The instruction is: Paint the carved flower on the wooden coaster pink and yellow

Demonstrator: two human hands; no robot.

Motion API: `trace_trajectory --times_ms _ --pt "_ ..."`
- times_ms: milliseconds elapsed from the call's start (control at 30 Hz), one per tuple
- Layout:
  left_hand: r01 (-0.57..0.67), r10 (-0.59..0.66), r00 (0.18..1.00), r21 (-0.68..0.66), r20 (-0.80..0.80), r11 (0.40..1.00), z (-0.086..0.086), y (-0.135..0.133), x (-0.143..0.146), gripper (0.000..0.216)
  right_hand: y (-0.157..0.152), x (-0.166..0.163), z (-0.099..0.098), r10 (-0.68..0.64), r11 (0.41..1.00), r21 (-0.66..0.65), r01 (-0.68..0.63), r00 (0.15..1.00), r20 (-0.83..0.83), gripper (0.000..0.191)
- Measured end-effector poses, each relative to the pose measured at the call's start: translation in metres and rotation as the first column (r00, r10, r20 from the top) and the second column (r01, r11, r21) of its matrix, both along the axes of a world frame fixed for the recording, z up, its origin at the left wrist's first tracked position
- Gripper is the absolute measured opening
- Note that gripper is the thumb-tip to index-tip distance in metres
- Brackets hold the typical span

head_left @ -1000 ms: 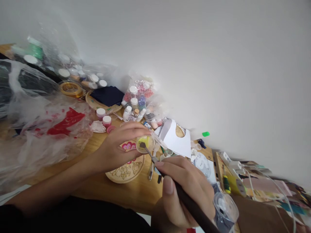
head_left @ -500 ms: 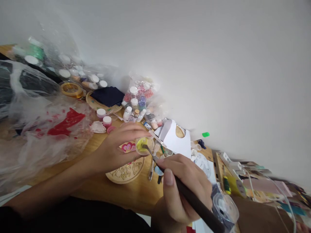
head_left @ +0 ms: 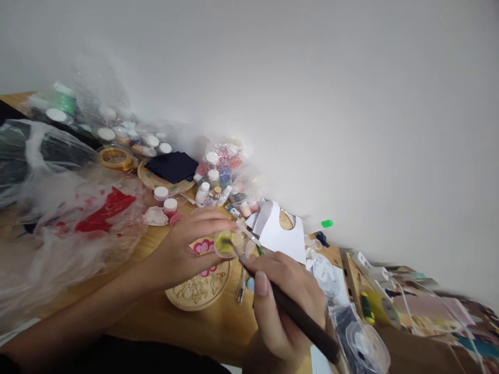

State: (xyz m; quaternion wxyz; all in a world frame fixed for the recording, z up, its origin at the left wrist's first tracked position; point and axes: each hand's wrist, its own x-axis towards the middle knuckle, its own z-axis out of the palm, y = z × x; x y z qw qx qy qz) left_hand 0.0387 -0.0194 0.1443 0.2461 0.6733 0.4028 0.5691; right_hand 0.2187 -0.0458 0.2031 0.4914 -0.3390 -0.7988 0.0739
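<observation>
My left hand (head_left: 181,252) holds a small clear cup (head_left: 235,250) with yellow stuff inside, fingers closed around its rim. In my right hand (head_left: 288,298) is a palette knife (head_left: 310,324) with a long dark handle, gripped like a pen. Its metal tip reaches into the yellow stuff. Below the cup, a round wooden plaque (head_left: 189,297) lies on the table, bearing raised gold outlines and a pink flower design (head_left: 202,246). The left hand and cup cover part of it.
Pink paint jars (head_left: 170,205) and a plastic bag with red stains (head_left: 109,208) lie to the left. Bagged bottles (head_left: 212,174) stand along the wall. White paper (head_left: 278,241) lies behind the hands; a clear spool (head_left: 368,348) and pens (head_left: 240,291) sit to the right.
The view has tilted slightly, so the table sits a little lower in the picture. Both hands have shifted slightly left; the knife tip remains in the cup.
</observation>
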Motion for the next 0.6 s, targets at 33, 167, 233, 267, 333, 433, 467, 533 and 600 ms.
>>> trace_trajectory --times_ms 33,167,233,267,333,433,467,533,600 --pt "0.002 -0.002 1.000 0.016 -0.009 1.000 0.001 0.000 -0.001 0.019 0.000 0.000 0.001 0.009 1.000 -0.001 -0.009 1.000 0.010 0.017" --pt "-0.021 0.026 0.998 0.079 -0.061 0.997 0.010 0.002 -0.005 0.020 0.002 0.001 0.004 -0.010 1.000 0.024 0.008 0.997 0.072 0.017" --pt "-0.030 0.041 0.994 0.107 -0.103 0.994 0.018 0.005 -0.008 0.016 0.003 0.003 0.006 -0.015 1.000 0.027 0.013 0.996 0.093 0.016" --pt "-0.014 0.027 0.991 0.102 -0.129 0.995 0.022 0.007 -0.009 0.015 0.003 0.003 0.007 -0.021 0.999 0.037 0.018 0.997 0.075 0.016" --pt "0.035 -0.017 0.983 0.095 -0.183 0.995 0.027 0.010 -0.014 0.014 0.003 0.002 0.008 0.015 1.000 0.023 -0.016 0.999 0.051 0.014" --pt "0.010 0.022 0.975 0.143 -0.220 0.990 0.029 0.013 -0.025 0.028 0.002 -0.005 0.010 -0.030 0.996 0.085 0.038 0.995 -0.096 0.014" --pt "-0.004 0.040 0.969 0.145 -0.245 0.989 0.030 0.015 -0.029 0.031 0.001 -0.008 0.012 -0.045 0.993 0.107 0.059 0.991 -0.124 0.014" --pt "0.011 0.027 0.961 0.135 -0.274 0.991 0.032 0.019 -0.035 0.032 0.002 -0.013 0.016 -0.033 0.983 0.170 0.063 0.985 -0.172 0.015" --pt "0.027 0.016 0.961 0.151 -0.276 0.988 0.036 0.024 -0.038 0.029 0.005 -0.016 0.021 -0.051 0.975 0.207 0.084 0.986 -0.160 0.016"
